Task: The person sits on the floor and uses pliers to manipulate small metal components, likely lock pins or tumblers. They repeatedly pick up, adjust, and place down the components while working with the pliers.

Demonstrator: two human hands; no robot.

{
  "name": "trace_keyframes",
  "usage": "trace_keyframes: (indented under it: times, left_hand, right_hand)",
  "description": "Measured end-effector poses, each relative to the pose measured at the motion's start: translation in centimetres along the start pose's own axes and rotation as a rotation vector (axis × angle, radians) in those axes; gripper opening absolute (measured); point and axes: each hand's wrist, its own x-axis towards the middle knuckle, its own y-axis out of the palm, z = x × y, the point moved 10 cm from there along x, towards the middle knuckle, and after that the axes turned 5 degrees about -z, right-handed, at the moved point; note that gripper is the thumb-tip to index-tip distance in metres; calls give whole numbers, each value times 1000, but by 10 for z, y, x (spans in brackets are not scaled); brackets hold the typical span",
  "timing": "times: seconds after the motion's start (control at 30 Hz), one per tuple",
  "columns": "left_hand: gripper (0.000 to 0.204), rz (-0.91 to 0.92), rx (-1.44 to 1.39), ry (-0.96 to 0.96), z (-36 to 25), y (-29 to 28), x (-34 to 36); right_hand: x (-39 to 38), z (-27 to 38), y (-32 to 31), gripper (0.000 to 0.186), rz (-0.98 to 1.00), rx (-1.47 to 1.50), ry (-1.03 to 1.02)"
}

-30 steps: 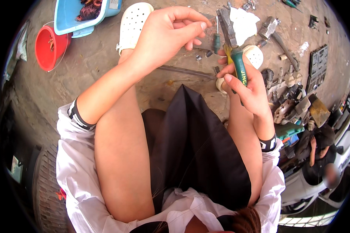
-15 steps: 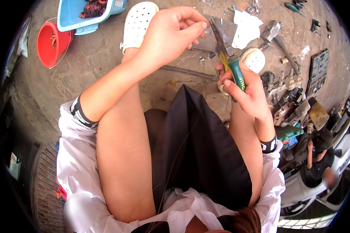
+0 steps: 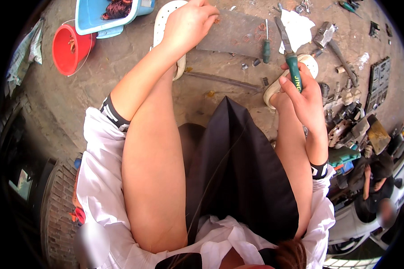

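Our right hand (image 3: 307, 96) is wrapped around pliers (image 3: 294, 69) with a fat green handle and a long gray nose, near a white sheet (image 3: 297, 29). Our left hand (image 3: 188, 24) is curled; we can't tell if it holds something.

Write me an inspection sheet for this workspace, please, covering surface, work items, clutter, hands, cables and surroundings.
Surface: stained floor; flat plate bearing reddish curled scraps.
Work items: green-handled pliers; green-handled screwdriver at the plate's right end.
Clutter: white cloth or paper, hammer, dark tool case, mixed metal parts, all toward the right.
Hands: right hand grips the pliers; left hand is by the plate's left end, its hold unclear.
Cables: nothing seen.
Surroundings: blue tub and red bucket, upper left; another person and pale car, lower right.
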Motion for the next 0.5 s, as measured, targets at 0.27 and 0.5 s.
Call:
trace_keyframes:
  times: [0.27,0.5]
  left_hand:
    - [13,101,93,2,14,-14,-18]
    - [21,563,27,-178,11,-29,-92]
  right_hand:
    - [-3,0,4,28,58,39,37]
    - [-4,-14,-3,29,19,87,103]
